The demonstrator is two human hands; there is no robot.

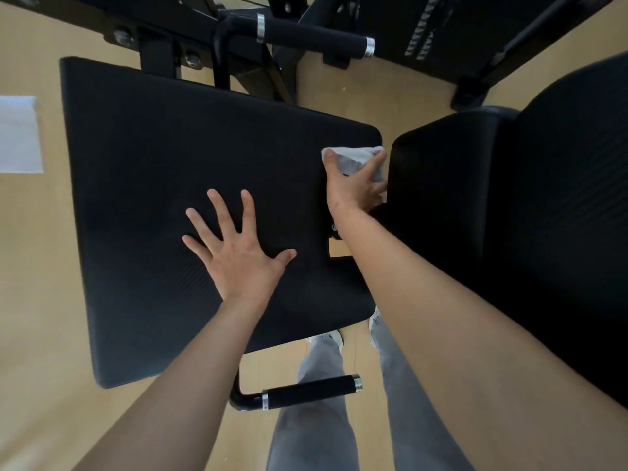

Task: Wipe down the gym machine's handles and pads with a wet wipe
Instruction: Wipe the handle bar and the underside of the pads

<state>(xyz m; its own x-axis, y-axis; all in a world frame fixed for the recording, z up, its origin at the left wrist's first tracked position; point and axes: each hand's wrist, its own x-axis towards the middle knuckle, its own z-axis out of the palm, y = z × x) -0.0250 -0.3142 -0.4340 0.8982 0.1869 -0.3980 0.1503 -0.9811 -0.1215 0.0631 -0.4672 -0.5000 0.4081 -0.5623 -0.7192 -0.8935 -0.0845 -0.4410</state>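
A large black seat pad (163, 185) fills the middle of the head view. My left hand (234, 246) lies flat on it with fingers spread wide. My right hand (353, 185) grips a crumpled white wet wipe (353, 159) at the pad's right edge, next to the gap before the black back pad (509, 205). One black foam handle (312, 35) with silver end rings sits at the top. A second handle (309, 390) sticks out below the seat pad's near edge.
The black machine frame (163, 52) with bolts runs along the top. A white sheet (18, 134) lies on the tan wooden floor (37, 300) at the left. My legs in grey trousers (319, 430) and light shoes stand below the seat.
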